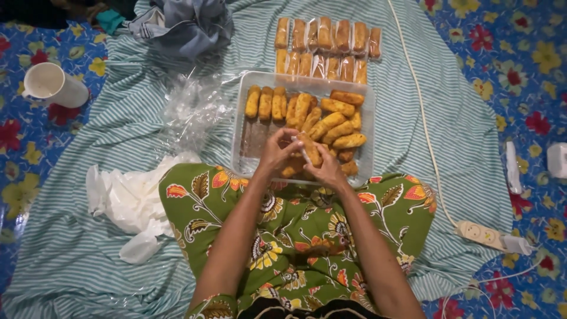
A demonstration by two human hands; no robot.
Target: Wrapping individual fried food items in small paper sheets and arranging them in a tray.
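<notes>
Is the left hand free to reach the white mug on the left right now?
Probably not yet: the left hand and right hand both grip a fried roll. The path to the white mug looks unobstructed.

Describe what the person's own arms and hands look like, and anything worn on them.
Both arms are bare from the bottom edge of the picture to the wrists: no sleeves show. The left hand and right hand wear no gloves, and no ring, watch or bracelet can be made out. Below the arms lies a green floral garment over the lap.
</notes>
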